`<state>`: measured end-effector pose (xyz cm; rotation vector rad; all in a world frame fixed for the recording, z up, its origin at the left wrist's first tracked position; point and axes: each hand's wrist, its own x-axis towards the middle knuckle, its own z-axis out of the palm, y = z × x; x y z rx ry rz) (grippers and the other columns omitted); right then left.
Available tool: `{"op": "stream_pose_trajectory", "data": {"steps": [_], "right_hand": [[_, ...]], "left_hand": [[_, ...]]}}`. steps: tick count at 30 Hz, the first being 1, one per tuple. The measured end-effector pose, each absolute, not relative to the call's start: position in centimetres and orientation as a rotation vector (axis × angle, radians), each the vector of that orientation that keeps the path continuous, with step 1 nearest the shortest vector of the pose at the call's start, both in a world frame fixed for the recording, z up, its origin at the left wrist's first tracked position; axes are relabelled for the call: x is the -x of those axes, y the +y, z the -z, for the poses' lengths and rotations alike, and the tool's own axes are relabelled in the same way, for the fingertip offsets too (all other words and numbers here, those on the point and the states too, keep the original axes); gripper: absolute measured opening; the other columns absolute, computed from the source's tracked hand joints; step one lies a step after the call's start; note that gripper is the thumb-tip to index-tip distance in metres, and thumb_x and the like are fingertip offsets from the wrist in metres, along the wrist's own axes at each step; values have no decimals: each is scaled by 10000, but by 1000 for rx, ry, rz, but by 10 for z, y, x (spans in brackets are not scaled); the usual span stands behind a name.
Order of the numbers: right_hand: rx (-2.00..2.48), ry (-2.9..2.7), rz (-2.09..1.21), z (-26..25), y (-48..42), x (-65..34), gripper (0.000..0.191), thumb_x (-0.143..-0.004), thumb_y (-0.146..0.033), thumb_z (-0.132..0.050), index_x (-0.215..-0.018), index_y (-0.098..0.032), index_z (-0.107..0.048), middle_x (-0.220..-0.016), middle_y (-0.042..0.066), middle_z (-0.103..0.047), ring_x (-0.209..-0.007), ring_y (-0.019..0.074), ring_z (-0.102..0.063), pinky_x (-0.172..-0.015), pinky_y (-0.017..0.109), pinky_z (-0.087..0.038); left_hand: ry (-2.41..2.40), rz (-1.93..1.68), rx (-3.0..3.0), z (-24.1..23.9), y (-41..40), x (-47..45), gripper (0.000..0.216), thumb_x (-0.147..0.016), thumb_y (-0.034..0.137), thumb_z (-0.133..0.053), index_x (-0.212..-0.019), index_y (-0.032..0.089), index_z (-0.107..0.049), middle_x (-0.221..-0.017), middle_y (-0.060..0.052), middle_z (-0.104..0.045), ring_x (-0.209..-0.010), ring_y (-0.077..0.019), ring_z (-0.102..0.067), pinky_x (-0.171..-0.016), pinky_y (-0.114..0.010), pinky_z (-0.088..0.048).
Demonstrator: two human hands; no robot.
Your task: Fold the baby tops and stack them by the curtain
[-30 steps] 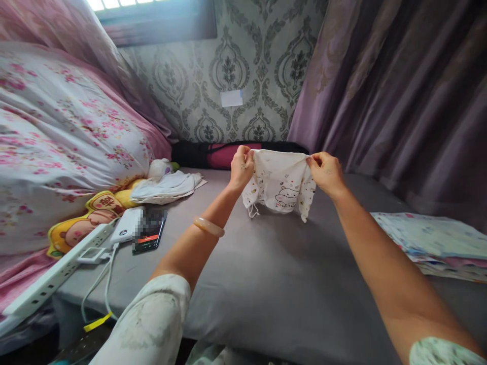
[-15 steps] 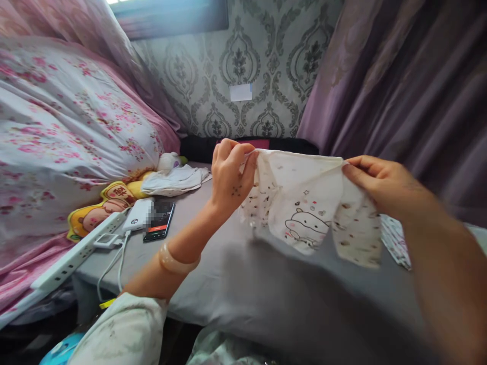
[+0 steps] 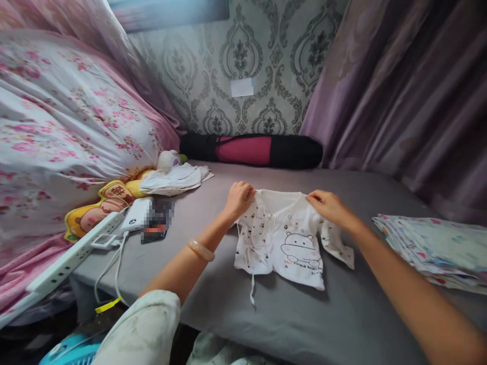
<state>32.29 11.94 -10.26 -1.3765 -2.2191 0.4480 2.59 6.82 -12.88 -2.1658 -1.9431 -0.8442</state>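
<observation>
A small white baby shirt (image 3: 294, 228) with a cartoon hippo print, patterned sleeves and a dangling tie lies spread on the grey sheet (image 3: 213, 294). My left hand (image 3: 240, 198) pinches its left shoulder, with a pale bangle on that wrist. At the opposite shoulder, my right hand (image 3: 326, 205) holds the cloth between thumb and fingers. The collar edge stretches between the two hands, and the shirt front faces up.
To the right lies a stack of folded printed cloths (image 3: 429, 248). A phone (image 3: 155, 225), white power bank (image 3: 137, 214) and power strip (image 3: 79, 248) are at left, near folded white clothes (image 3: 175, 178). A black and pink roll-shaped bag (image 3: 243, 150) rests against the wall.
Both hands have come down with the shirt, from holding it raised to laying it on the sheet. The bag at the back and the folded stack at right now show more fully.
</observation>
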Motion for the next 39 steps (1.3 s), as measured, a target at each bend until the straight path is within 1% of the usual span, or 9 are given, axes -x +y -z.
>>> {"op": "stream_pose_trajectory", "data": {"steps": [2, 4, 7, 12, 19, 25, 31, 36, 39], "right_hand": [[1397, -2342, -315, 126, 129, -320, 272, -925, -340, -456, -900, -175, -671, -892, 76, -709, -802, 194, -631, -702, 276, -429], [1423, -2428, -170, 141, 133, -317, 267, -957, -292, -413, -948, -179, -655, -969, 88, -695, -869, 198, -629, -731, 272, -417], [1500, -2513, -16, 152, 135, -313, 289, -998, -314, -367, -1011, -201, -632, -1056, 85, -668, -928, 202, -624, -745, 272, -405], [1613, -2629, 102, 160, 143, -305, 336, -1029, -362, -301, -1087, -217, -599, -1102, 81, -637, -936, 204, -633, -757, 283, -402], [1628, -2695, 122, 167, 166, -301, 363, -1037, -361, -261, -1129, -207, -577, -1149, 91, -621, -975, 222, -636, -792, 304, -414], [1637, -2738, 72, 168, 189, -297, 370, -1038, -355, -261, -1158, -190, -570, -1197, 114, -611, -1009, 232, -631, -836, 321, -421], [1625, -2743, 28, 173, 216, -290, 387, -1038, -379, -250, -1189, -203, -561, -1201, 106, -614, -1050, 235, -619, -866, 324, -419], [1608, -2727, -5, 178, 235, -286, 383, -1035, -373, -262, -1184, -199, -570, -1194, 104, -620, -1055, 230, -613, -862, 314, -420], [1607, -2678, -89, 179, 241, -286, 357, -1028, -364, -300, -1173, -201, -582, -1196, 101, -624, -1061, 224, -604, -854, 302, -418]], "left_hand": [[-1983, 779, 2184, 154, 80, -26, 214, -950, 275, -477, -899, 174, -659, -900, -79, -653, -890, -210, -565, -863, -343, -391], [-2007, 748, 2183, 171, 88, -26, 224, -956, 279, -463, -934, 173, -658, -943, -88, -657, -914, -218, -563, -864, -343, -390], [-2015, 737, 2182, 186, 95, -24, 239, -961, 286, -444, -962, 174, -655, -981, -95, -655, -930, -229, -550, -848, -345, -390], [-2003, 746, 2208, 202, 110, -19, 253, -961, 285, -420, -950, 175, -647, -965, -101, -651, -911, -231, -544, -859, -353, -382], [-1993, 688, 2229, 210, 138, -14, 268, -951, 291, -429, -949, 156, -661, -960, -120, -659, -912, -246, -549, -862, -363, -387], [-1932, 679, 2274, 213, 170, -5, 265, -937, 304, -435, -924, 175, -666, -934, -115, -658, -904, -244, -559, -858, -371, -396], [-1913, 649, 2290, 220, 201, 8, 295, -927, 318, -430, -932, 166, -683, -935, -120, -666, -906, -246, -571, -869, -376, -405], [-1981, 644, 2266, 219, 220, 11, 289, -897, 323, -459, -923, 172, -705, -946, -118, -689, -926, -241, -595, -876, -358, -421], [-2135, 642, 2288, 213, 224, 8, 272, -869, 307, -482, -911, 176, -716, -929, -102, -711, -922, -229, -616, -847, -323, -434]]}}
